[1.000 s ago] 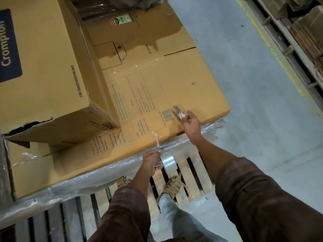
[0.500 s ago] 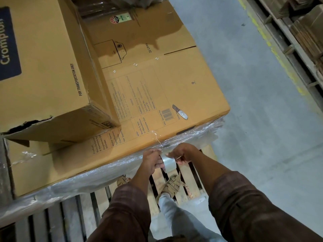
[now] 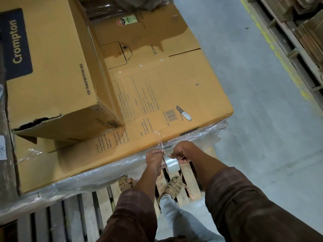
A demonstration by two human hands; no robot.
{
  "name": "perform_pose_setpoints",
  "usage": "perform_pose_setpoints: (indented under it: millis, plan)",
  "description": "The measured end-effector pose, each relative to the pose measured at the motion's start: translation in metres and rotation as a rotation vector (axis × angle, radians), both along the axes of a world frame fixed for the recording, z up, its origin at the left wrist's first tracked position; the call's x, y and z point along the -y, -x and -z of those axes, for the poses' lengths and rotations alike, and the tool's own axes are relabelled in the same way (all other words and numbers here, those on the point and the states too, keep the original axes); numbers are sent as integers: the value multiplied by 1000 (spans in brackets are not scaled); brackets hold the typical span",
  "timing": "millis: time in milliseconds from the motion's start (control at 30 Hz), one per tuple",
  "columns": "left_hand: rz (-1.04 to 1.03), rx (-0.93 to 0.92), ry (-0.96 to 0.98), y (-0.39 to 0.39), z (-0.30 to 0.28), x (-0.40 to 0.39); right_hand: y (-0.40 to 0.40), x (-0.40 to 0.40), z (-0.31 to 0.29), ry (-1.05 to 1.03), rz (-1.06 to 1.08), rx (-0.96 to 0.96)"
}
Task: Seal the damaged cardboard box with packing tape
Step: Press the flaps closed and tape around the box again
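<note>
Both forearms reach forward with wrists bent down: the left hand (image 3: 153, 160) curls round the clear roll of packing tape (image 3: 172, 164) and pinches its loose strip, while the right hand (image 3: 181, 153), fingers curled, grips the roll's far side. The roll hangs just off the large flat brown cardboard box (image 3: 192, 81), at its 6 o'clock edge. A small silver-bladed knife (image 3: 183, 113) lies at 1 o'clock from the hands; the torn brown "Crompton" carton (image 3: 52, 67) sits at 10 o'clock.

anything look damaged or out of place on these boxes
Yes. The upper cardboard box is torn open along its near bottom edge, leaving a dark jagged gap with a bent flap. A small knife lies loose on the lower box by the barcode. Both hands hold the tape roll.
</note>
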State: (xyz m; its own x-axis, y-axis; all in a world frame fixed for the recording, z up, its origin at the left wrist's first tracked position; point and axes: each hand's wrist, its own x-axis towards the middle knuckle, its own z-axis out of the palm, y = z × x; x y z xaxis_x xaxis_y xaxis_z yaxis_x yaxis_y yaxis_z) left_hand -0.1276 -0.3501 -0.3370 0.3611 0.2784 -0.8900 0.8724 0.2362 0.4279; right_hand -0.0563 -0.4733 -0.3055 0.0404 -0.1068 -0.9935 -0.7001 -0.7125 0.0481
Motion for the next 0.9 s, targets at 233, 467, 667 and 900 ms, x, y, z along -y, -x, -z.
perform_pose_setpoints:
  millis: [233, 467, 667, 900]
  plan:
    - [-157, 1, -75, -1, 4, 13, 12, -4, -4, 9, 157, -105]
    - [-153, -10, -78, -4, 6, 4, 35, 19, -14, 26, -66, -113]
    - [124, 27, -126, 0, 2, -6, -8, 18, -59, 63, -757, 7]
    - [207, -55, -36, -6, -8, -10, -111, 6, -104, 100, -735, 291]
